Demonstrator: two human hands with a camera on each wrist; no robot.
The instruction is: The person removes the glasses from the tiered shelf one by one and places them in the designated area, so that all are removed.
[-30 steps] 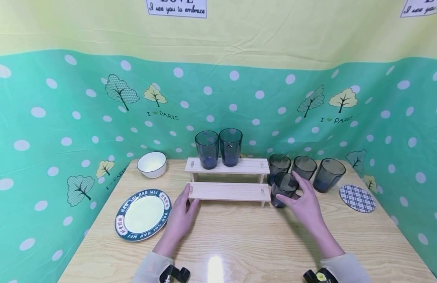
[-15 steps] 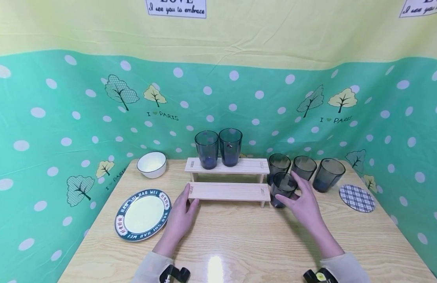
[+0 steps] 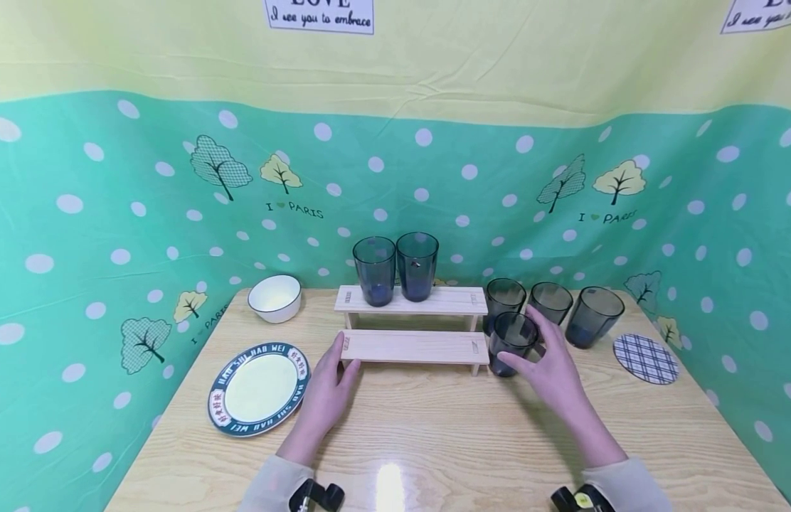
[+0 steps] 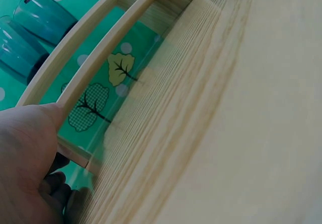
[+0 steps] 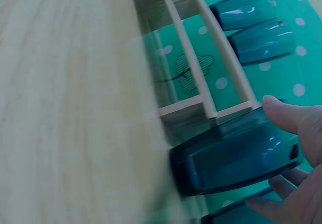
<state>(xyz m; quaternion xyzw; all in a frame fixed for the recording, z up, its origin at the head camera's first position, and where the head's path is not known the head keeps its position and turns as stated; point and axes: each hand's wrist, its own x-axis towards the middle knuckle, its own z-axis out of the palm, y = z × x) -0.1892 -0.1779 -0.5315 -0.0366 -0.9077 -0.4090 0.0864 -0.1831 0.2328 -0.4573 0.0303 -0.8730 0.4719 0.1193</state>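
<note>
Head view alone shows the plate; right grip pinches glass, left grip shelf.

1. The table is looking like smooth wood with wavy lines, and one spot is shining white.
2. The front shelf and the back shelf are looking like plain, pale wood, smooth and not shiny.
3. The front cup is looking like dark see-through glass, and its smooth side is gleaming.
4. The cups on the back shelf are looking just as glassy and shiny.
5. The plate and the bowl are looking smooth and hard, like china.
6. The backdrop is looking like dull cloth, and it is wrinkling.
7. The sleeves are looking like soft, dull cloth.
8. The wrist gadgets are looking like black plastic.
</note>
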